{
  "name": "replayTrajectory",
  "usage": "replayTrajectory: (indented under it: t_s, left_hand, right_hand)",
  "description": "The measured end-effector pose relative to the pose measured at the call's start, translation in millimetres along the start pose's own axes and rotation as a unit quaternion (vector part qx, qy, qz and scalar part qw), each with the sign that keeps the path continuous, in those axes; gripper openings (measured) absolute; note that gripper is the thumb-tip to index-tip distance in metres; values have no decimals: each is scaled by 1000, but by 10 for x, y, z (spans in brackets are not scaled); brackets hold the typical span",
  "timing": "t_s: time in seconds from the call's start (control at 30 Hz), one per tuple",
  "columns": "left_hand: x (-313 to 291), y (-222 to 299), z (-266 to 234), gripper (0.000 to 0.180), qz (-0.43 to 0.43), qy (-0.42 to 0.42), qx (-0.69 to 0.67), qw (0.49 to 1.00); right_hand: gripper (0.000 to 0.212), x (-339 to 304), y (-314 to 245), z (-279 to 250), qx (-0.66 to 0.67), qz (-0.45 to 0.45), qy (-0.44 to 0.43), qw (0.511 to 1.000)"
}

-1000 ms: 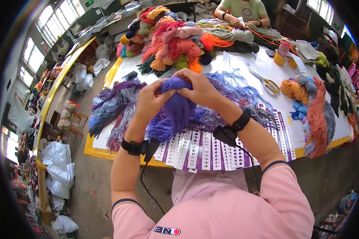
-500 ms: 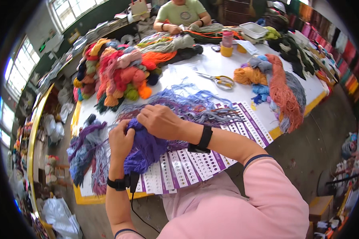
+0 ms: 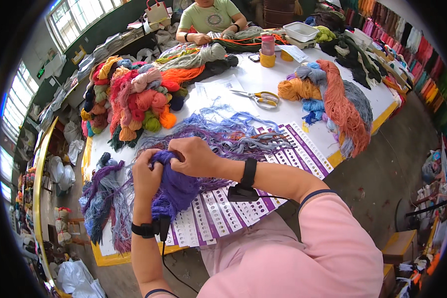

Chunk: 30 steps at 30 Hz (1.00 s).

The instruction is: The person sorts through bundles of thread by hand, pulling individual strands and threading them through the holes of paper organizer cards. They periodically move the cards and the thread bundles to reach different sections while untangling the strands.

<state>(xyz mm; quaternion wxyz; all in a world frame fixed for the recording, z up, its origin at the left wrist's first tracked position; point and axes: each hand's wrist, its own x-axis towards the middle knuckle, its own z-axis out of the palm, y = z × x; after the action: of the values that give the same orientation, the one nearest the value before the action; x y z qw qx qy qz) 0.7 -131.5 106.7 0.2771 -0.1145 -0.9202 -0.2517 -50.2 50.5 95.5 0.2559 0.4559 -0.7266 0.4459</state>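
Observation:
Near the front of the table, both my hands grip the top of a violet-blue yarn skein (image 3: 176,186). My left hand (image 3: 147,174) is closed on its upper left end. My right hand (image 3: 196,156) pinches the yarn just beside it, fingers curled. The skein's loose body hangs down over white cards (image 3: 218,211) with purple stripes and rows of holes. Behind my hands spreads a tangle of blue, purple and grey yarn strands (image 3: 233,131), partly hidden by my right hand. Blue-grey and purple skeins (image 3: 102,191) lie left of my left hand.
A multicoloured yarn heap (image 3: 139,99) stands at the far left of the table. Scissors (image 3: 258,98) with yellow handles lie beyond the tangle. Orange, blue and rust skeins (image 3: 342,104) are at the right. Across the table a person (image 3: 211,22) handles grey yarn. Cables hang from my wristbands.
My right hand has come down a little and its fingers have curled in closer to my left hand. Both hands still hold the violet-blue skein. The whole view has shifted slightly.

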Motion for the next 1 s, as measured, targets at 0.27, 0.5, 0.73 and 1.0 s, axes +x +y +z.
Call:
replayTrajectory:
  t_s: [0.27,0.5,0.73,1.0]
  left_hand:
    - [47,-14,-48,25,-139,-98,-138,976]
    - [-61,-232,62,21,-282,-117,-289,907]
    - [-77,-33,77,26,-333,-85,-595,726]
    - [-288,59,73,39,-183,-11,-583,792]
  right_hand:
    - [23,-55,68,-108,-95,-78,-85,989]
    - [17,-198,-49,4,95,85,-36,991]
    - [19,-139,266,-78,182,231,-60,954]
    - [12,-179,95,3,608,394,-61,687]
